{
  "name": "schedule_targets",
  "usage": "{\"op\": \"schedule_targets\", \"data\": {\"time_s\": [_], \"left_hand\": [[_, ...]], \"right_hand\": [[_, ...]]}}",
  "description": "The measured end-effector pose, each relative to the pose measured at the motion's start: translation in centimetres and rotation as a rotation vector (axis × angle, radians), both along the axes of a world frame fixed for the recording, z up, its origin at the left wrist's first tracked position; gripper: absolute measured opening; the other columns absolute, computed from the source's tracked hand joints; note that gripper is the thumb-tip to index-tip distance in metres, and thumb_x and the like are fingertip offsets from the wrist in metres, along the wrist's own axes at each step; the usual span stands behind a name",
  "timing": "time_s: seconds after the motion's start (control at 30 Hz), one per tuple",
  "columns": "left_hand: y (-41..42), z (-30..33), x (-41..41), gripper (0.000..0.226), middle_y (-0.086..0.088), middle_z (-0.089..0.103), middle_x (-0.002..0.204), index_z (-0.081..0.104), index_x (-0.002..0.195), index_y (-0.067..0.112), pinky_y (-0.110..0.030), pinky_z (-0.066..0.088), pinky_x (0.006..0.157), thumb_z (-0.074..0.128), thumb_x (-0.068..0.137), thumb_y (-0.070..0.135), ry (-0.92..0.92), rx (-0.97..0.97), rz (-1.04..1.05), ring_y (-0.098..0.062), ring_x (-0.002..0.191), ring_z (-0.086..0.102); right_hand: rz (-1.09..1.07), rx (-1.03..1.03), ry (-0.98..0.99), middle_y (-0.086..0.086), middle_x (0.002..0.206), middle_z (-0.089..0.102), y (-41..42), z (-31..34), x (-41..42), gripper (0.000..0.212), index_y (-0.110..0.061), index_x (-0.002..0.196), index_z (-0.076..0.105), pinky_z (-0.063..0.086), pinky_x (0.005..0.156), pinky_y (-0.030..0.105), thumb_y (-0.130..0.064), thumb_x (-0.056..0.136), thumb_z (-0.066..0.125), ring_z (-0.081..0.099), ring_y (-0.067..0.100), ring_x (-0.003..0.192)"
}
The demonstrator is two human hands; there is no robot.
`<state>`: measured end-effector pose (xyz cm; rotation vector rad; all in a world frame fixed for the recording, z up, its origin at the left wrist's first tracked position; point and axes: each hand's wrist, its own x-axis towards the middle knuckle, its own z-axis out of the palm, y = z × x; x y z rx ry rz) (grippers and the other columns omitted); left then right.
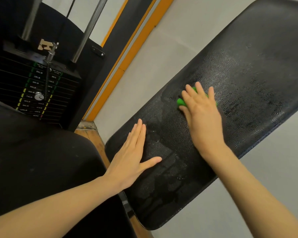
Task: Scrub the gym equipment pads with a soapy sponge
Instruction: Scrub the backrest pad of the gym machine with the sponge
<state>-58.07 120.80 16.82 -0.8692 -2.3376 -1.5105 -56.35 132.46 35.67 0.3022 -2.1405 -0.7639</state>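
Fingers flat and pressed close together on the left hand [132, 157], thumb splayed out to the side, palm bearing down on the near end of the long black pad [248, 66]. That pad runs diagonally from lower centre up to the top right corner, its textured skin glistening wet with soapy streaks around the middle. Plenty of dark surface lies open beyond the hands toward the far end, and a strip between them too. Pale grey wall [170, 40] shows past both long edges. Left of the pad's rounded near edge sits another black cushion [41, 160], and behind it the weight stack [36, 90] with its selector pin [39, 96]. On the pad's middle, right hand [201, 107] spreads its fingers over the green sponge [181, 102], pressing it down, only the sponge's edges peeking out.
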Motion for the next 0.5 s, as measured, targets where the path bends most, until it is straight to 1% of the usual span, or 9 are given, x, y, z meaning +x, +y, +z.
{"op": "schedule_targets", "data": {"time_s": [0.03,0.1,0.17,0.23,0.27,0.33,0.37,0.4,0.5], "left_hand": [[0.0,0.1,0.1,0.104,0.019,-0.038,0.154,-0.029,0.146,0.035,-0.04,0.013,0.125,0.024,0.071,0.084,-0.006,-0.013,0.004,-0.007,0.148,-0.022],[-0.1,0.4,0.2,0.105,0.018,-0.037,0.155,-0.028,0.147,0.033,-0.039,0.014,0.124,0.025,0.071,0.082,-0.007,-0.027,0.012,-0.005,0.147,-0.022],[-0.1,0.3,0.2,0.106,0.018,-0.037,0.155,-0.027,0.149,0.032,-0.038,0.013,0.125,0.024,0.071,0.082,0.008,-0.038,0.017,-0.004,0.147,-0.023],[-0.1,0.2,0.0,0.105,0.018,-0.039,0.154,-0.028,0.148,0.031,-0.035,0.01,0.125,0.021,0.073,0.085,0.026,-0.053,0.01,-0.003,0.146,-0.025],[-0.1,0.0,-0.3,0.104,0.019,-0.04,0.153,-0.029,0.147,0.031,-0.034,0.009,0.125,0.018,0.075,0.089,0.044,-0.058,0.006,-0.003,0.146,-0.026],[-0.2,-0.1,-0.7,0.104,0.019,-0.04,0.153,-0.029,0.146,0.031,-0.033,0.007,0.125,0.015,0.073,0.09,0.094,-0.057,0.005,-0.002,0.146,-0.026],[-0.2,-0.1,-0.9,0.104,0.018,-0.039,0.154,-0.028,0.147,0.03,-0.032,0.005,0.125,0.016,0.074,0.089,0.118,-0.06,0.004,-0.002,0.146,-0.026],[-0.3,0.0,-1.0,0.103,0.016,-0.039,0.154,-0.028,0.147,0.028,-0.031,0.003,0.125,0.019,0.077,0.088,0.133,-0.066,0.002,0.0,0.145,-0.027],[-0.5,0.3,-1.0,0.103,0.014,-0.036,0.156,-0.025,0.148,0.027,-0.028,0.0,0.124,0.029,0.078,0.08,0.127,-0.066,0.0,0.003,0.143,-0.029]], "right_hand": [[-0.007,0.045,-0.024,0.019,0.128,0.06,-0.4,-1.6,-0.1,0.036,0.001,0.115,0.063,0.027,0.11,0.055,-0.011,0.081,0.07,0.048,0.039,0.128],[0.019,0.187,-0.161,0.016,0.128,0.061,-0.8,-5.9,-0.4,0.037,-0.002,0.116,0.064,0.027,0.11,0.052,-0.015,0.082,0.066,0.05,0.036,0.127],[0.068,0.22,-0.243,0.016,0.124,0.064,-0.8,-6.5,-0.5,0.036,-0.002,0.113,0.067,0.031,0.11,0.049,-0.015,0.08,0.067,0.055,0.035,0.122],[0.075,0.186,-0.19,0.018,0.117,0.066,-0.6,-3.4,-0.9,0.033,-0.002,0.106,0.067,0.036,0.105,0.05,-0.012,0.076,0.074,0.057,0.038,0.117],[0.05,0.141,-0.144,0.018,0.116,0.065,-0.4,-1.6,-1.1,0.03,-0.001,0.105,0.066,0.035,0.104,0.051,-0.01,0.077,0.073,0.056,0.039,0.117],[0.006,0.026,-0.04,0.019,0.123,0.062,-0.2,0.6,-1.2,0.029,0.001,0.11,0.063,0.029,0.108,0.054,-0.008,0.083,0.069,0.051,0.04,0.124],[-0.007,0.005,-0.002,0.019,0.126,0.06,-0.5,0.1,-1.3,0.031,0.002,0.113,0.063,0.027,0.11,0.054,-0.007,0.083,0.068,0.049,0.04,0.126],[-0.015,0.043,0.011,0.019,0.128,0.06,-0.8,-1.3,-1.3,0.034,0.001,0.116,0.063,0.026,0.111,0.053,-0.008,0.083,0.066,0.049,0.039,0.127],[0.035,0.247,-0.12,0.017,0.13,0.06,-0.8,-6.6,-1.6,0.04,-0.001,0.12,0.064,0.031,0.111,0.049,-0.017,0.086,0.049,0.052,0.035,0.127]]}}
